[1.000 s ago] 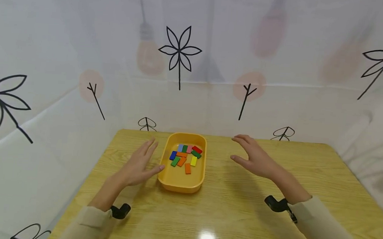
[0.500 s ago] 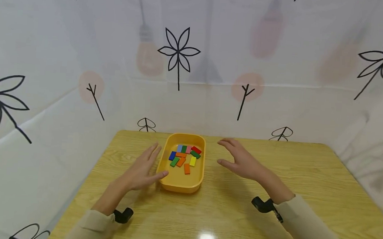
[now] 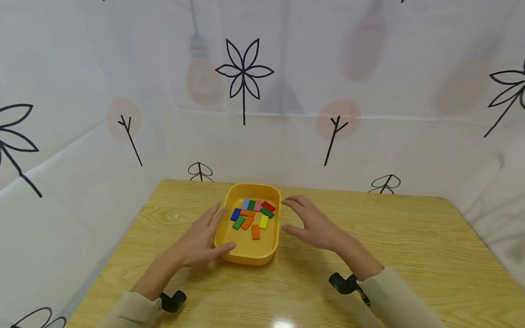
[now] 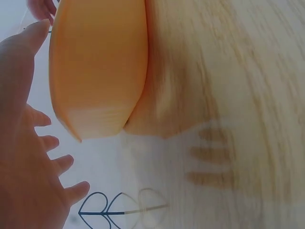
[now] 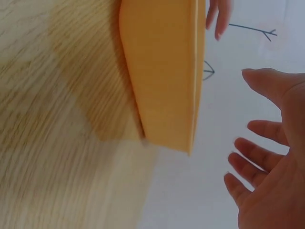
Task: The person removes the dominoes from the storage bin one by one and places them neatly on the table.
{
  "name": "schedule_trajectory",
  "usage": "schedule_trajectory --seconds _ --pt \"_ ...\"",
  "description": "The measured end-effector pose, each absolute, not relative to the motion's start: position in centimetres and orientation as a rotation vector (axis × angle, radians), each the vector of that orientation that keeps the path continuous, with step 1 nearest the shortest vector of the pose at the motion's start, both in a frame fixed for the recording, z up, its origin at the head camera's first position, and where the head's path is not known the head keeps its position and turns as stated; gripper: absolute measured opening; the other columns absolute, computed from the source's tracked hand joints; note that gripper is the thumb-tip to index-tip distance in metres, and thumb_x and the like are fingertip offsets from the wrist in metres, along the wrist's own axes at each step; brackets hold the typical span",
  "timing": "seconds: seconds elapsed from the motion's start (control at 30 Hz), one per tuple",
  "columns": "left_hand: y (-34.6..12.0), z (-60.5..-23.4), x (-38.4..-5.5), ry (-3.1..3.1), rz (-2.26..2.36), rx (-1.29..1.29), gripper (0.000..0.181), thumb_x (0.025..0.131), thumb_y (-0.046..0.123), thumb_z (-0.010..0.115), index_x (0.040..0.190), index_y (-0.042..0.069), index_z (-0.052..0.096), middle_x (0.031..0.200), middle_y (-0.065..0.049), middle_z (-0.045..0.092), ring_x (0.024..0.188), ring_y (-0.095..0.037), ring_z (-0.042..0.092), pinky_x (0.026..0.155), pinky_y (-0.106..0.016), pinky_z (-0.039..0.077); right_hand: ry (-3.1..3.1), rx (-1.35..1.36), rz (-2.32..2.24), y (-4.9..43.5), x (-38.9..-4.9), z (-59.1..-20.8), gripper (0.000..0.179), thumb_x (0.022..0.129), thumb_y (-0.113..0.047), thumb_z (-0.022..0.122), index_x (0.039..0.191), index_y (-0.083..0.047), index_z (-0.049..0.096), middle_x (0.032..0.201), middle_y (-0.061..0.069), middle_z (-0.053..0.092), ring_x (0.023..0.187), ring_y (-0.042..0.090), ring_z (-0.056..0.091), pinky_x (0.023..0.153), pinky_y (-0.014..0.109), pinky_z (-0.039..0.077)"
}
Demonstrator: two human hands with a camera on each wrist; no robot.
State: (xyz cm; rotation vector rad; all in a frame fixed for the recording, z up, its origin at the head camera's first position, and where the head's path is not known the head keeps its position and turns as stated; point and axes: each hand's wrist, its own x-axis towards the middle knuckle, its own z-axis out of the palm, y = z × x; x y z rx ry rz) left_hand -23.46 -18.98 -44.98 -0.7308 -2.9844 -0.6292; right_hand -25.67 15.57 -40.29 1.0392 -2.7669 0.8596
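A yellow plastic tray point(image 3: 248, 259) stands on the wooden table, holding several small flat coloured blocks, among them an orange block point(image 3: 255, 231), a yellow block point(image 3: 264, 221) and a blue block point(image 3: 235, 214). My left hand point(image 3: 195, 241) is at the tray's left side, its thumb over the near left rim; whether it touches is unclear. Its fingers are spread in the left wrist view, beside the tray wall point(image 4: 100, 67). Just off the right rim is my right hand point(image 3: 316, 229), fingers loosely bent and holding nothing. The right wrist view shows a gap between that hand point(image 5: 271, 157) and the tray.
The wooden table point(image 3: 377, 228) stretches to both sides and in front of the tray. Behind it hangs a white cloth point(image 3: 282, 145) printed with plants and bulbs. A dark wrist camera point(image 3: 344, 283) sits below the right wrist, another camera point(image 3: 173, 301) below the left.
My right hand has moved left, from well apart to close beside the tray. The left hand has shifted right, bringing its thumb over the rim. The blocks keep their places in the tray.
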Motion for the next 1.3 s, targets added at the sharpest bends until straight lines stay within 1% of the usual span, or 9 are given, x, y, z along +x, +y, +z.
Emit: schedule_trajectory --seconds 0.33,0.5,0.6,0.67,0.87,0.97,1.13,1.23,1.3 --pt "-18.5 -45.3 -23.3 -3.034 -0.642 -0.71 0.108 0.092 0.075 0.052 0.166 0.009 0.01 0.173 -0.01 0.003 0.157 -0.034 0.013 0.122 -0.06 0.021 -2.825 1.072 0.903 13.6 -25.9 -41.1 0.067 0.099 -0.029 0.07 0.153 -0.002 0.043 0.154 0.019 0.042 0.139 0.038 0.045 0.112 0.057 0.041" --pt "-18.5 -45.4 -23.4 -3.045 -0.643 -0.7 0.11 0.091 0.078 0.05 0.166 0.009 0.008 0.173 -0.01 0.002 0.156 -0.033 0.014 0.122 -0.059 0.024 -2.872 1.082 0.927 12.2 -26.1 -41.4 0.066 0.099 -0.031 0.069 0.154 -0.005 0.044 0.157 0.018 0.041 0.142 0.038 0.042 0.114 0.056 0.039" --pt "-18.5 -45.6 -23.5 -3.068 -0.671 -0.686 0.112 0.09 0.081 0.049 0.166 0.012 0.004 0.173 -0.009 0.0 0.156 -0.033 0.017 0.121 -0.056 0.027 -2.887 1.1 0.94 11.4 -26.3 -41.7 0.067 0.098 -0.029 0.07 0.154 -0.003 0.043 0.157 0.02 0.04 0.144 0.039 0.04 0.115 0.057 0.037" --pt "-18.5 -45.8 -23.5 -3.084 -0.703 -0.678 0.114 0.089 0.081 0.049 0.166 0.013 0.0 0.173 -0.008 -0.001 0.155 -0.033 0.02 0.12 -0.055 0.03 -2.879 1.119 0.939 10.8 -26.4 -41.9 0.066 0.097 -0.025 0.072 0.152 -0.001 0.045 0.155 0.021 0.042 0.142 0.04 0.041 0.115 0.057 0.037" --pt "-18.4 -45.9 -23.6 -3.096 -0.747 -0.665 0.117 0.087 0.081 0.053 0.166 0.017 -0.005 0.173 -0.004 -0.002 0.15 -0.035 0.033 0.117 -0.053 0.037 -2.884 1.121 0.951 9.0 -26.9 -42.2 0.065 0.093 -0.017 0.077 0.148 0.004 0.048 0.149 0.021 0.046 0.135 0.038 0.05 0.112 0.052 0.043" --pt "-18.3 -45.9 -23.5 -3.093 -0.757 -0.661 0.118 0.087 0.081 0.054 0.166 0.017 -0.005 0.173 -0.003 -0.002 0.147 -0.036 0.037 0.115 -0.052 0.039 -2.925 1.065 0.978 7.9 -27.1 -42.3 0.062 0.09 -0.009 0.079 0.144 0.007 0.051 0.145 0.023 0.05 0.131 0.037 0.053 0.11 0.051 0.046" --pt "-18.2 -45.9 -23.5 -3.102 -0.753 -0.65 0.118 0.086 0.082 0.054 0.166 0.017 -0.004 0.173 0.0 -0.004 0.149 -0.035 0.035 0.116 -0.051 0.038 -3.058 0.932 0.889 6.0 -27.7 -42.6 0.058 0.087 -0.002 0.08 0.139 0.007 0.056 0.14 0.02 0.054 0.122 0.032 0.059 0.105 0.045 0.051" --pt "-18.3 -45.9 -23.6 -3.107 -0.74 -0.645 0.118 0.086 0.083 0.053 0.166 0.017 -0.004 0.173 0.002 -0.004 0.149 -0.035 0.035 0.116 -0.051 0.038 -3.132 0.859 0.799 5.1 -28.1 -42.8 0.06 0.086 -0.001 0.08 0.14 0.005 0.056 0.145 0.019 0.052 0.126 0.031 0.056 0.109 0.044 0.048" --pt "-18.3 -45.9 -23.6 -3.108 -0.737 -0.645 0.118 0.086 0.083 0.053 0.166 0.016 -0.004 0.173 0.002 -0.004 0.149 -0.035 0.035 0.116 -0.051 0.038 -3.167 0.826 0.763 4.6 -28.2 -42.9 0.056 0.086 0.0 0.079 0.138 0.004 0.059 0.147 0.02 0.05 0.129 0.032 0.053 0.109 0.045 0.047"
